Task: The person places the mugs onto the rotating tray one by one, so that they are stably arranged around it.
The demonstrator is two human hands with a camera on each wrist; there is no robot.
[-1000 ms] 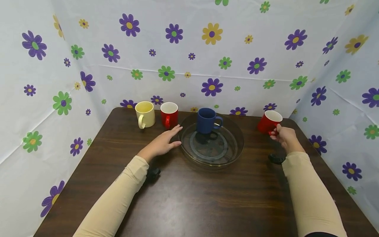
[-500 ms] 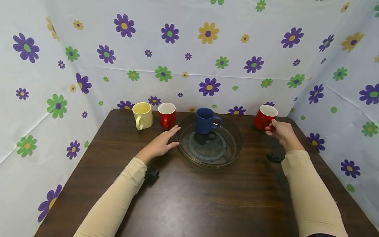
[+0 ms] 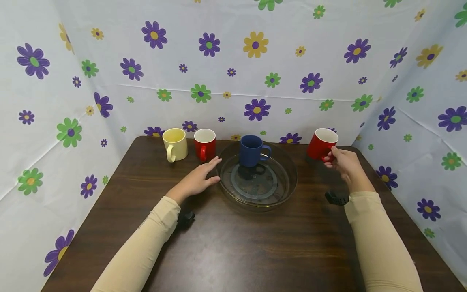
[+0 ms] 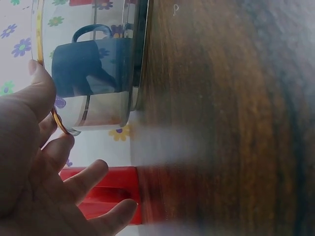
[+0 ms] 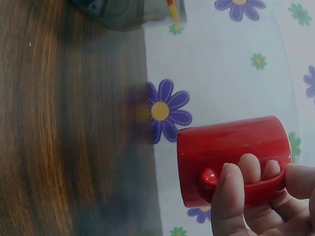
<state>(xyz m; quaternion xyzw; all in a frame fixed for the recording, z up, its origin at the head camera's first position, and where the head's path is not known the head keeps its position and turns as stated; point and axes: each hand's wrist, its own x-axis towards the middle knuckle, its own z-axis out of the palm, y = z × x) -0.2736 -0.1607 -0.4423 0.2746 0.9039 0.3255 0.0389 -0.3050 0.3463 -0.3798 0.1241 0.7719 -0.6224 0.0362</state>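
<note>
Glossy red cylindrical mug (image 3: 321, 145): above the far right of the dark wood-grain desk (image 3: 255, 243); mouth upward, long axis nearly upright, handle (image 5: 258, 188) toward the person.
Right grip (image 3: 344, 165): curled round this handle.
Left grip (image 3: 195, 178): fingers extended at the round transparent bowl (image 3: 268, 199).
Only from right wrist: I see flowered cloth (image 5: 226, 78) under mug's base.
</note>
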